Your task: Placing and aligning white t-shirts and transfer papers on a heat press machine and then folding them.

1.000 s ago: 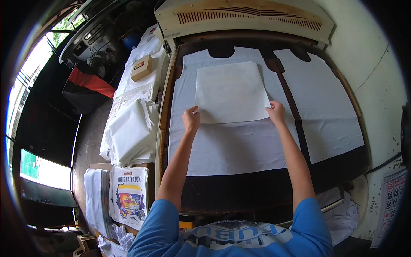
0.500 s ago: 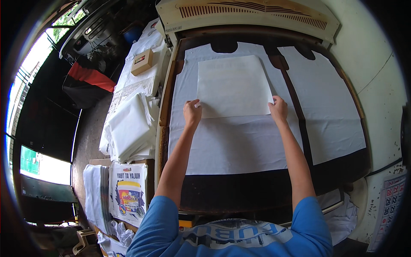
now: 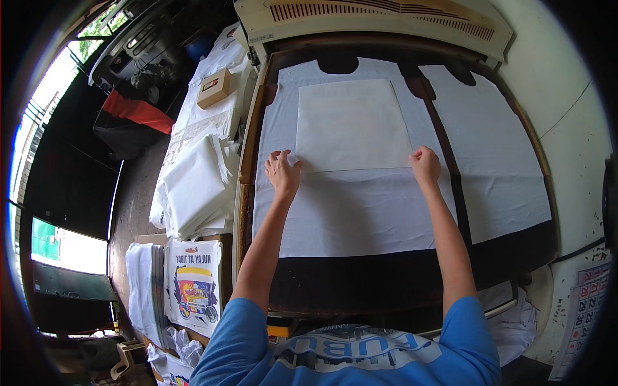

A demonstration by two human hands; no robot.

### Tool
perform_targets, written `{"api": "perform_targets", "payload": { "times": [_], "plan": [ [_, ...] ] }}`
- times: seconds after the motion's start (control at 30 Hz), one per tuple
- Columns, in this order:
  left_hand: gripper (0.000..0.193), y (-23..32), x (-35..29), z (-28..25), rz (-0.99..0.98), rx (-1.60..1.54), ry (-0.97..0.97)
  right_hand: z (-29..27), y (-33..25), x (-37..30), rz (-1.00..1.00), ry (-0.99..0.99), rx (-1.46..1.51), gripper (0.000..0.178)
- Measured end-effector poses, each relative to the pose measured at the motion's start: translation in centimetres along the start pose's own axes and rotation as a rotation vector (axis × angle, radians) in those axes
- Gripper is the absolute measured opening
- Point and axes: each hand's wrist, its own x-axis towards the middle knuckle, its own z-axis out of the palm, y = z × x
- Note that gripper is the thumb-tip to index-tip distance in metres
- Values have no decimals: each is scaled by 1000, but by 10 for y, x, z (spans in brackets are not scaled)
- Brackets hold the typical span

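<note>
A white paper sheet lies flat over the larger white fabric panel, which has a curved neck-like cutout at its far edge. Just off the sheet's near left corner, my left hand is open, its fingers spread above the fabric, holding nothing. My right hand is closed, with curled fingertips against or right beside the sheet's near right edge. Whether paper is pinched there cannot be made out. A second white fabric panel lies to the right, across a dark strip of the press bed.
Across the back stands a cream vented press housing. To the left, a table carries folded white cloth and a small cardboard box. Nearer are a printed sheet stack and a cloth pile. A wall borders the right side.
My left hand has let go of the sheet, opened and shifted left. The right hand has moved slightly right. The sheet now lies flatter, its near edge down on the fabric.
</note>
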Motion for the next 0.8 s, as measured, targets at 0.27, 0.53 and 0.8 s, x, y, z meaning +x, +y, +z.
{"api": "perform_targets", "payload": {
  "times": [0.27,0.53,0.8],
  "plan": [
    [45,3,-2,2,-52,24,5,2,3,0,30,15,24,15],
    [36,-9,-20,-23,23,-55,107,-13,-6,-12,-22,49,144,21],
    [34,-149,-122,-160,-111,55,353,-82,59,-105,-100,206,386,18]
  ]
}}
